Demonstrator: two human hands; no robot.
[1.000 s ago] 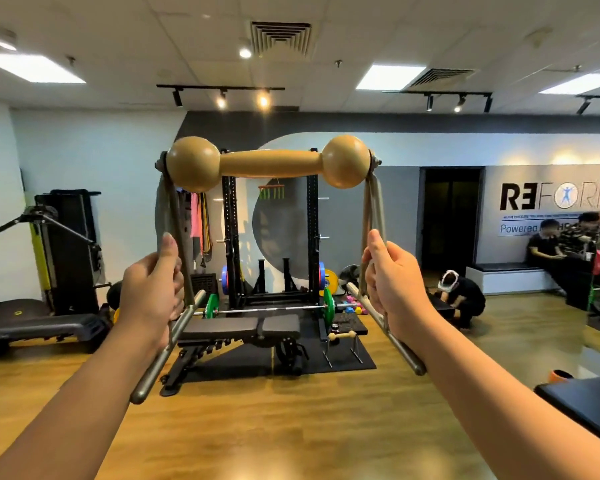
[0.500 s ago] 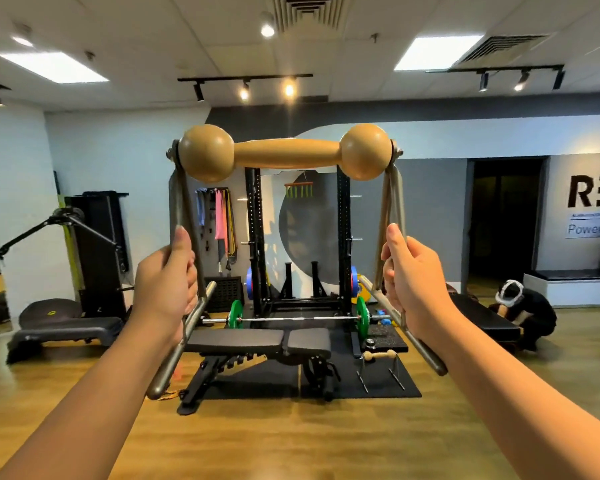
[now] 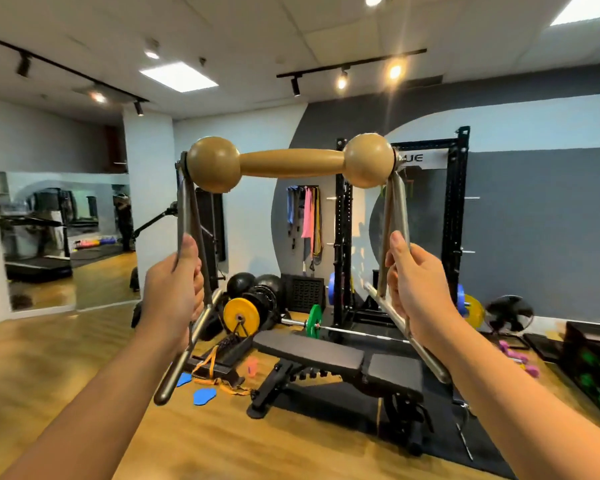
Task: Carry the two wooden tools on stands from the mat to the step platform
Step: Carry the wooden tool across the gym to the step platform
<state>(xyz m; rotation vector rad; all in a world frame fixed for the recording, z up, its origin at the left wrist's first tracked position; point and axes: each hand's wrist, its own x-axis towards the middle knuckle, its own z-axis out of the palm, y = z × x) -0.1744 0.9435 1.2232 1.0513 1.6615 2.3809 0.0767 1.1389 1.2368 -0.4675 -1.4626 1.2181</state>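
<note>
A wooden tool (image 3: 291, 164), shaped like a dumbbell with two round ends, hangs level on a grey metal stand (image 3: 397, 209) that I hold up in front of me at chest height. My left hand (image 3: 172, 292) is shut on the stand's left legs. My right hand (image 3: 416, 289) is shut on the right legs. The stand's foot bars stick out below both hands. I see neither a second wooden tool nor the step platform.
A black weight bench (image 3: 340, 362) stands on a dark mat (image 3: 326, 407) straight ahead, with a barbell and green plate (image 3: 314, 322) and a black rack (image 3: 458, 216) behind. Balls and plates lie left of it. Mirror wall at the left, wooden floor (image 3: 66, 368) below.
My view has swung left: the doorway, sign and people at the right have left the frame and the mirror wall has come in. Both hands keep the same hold on the stand.
</note>
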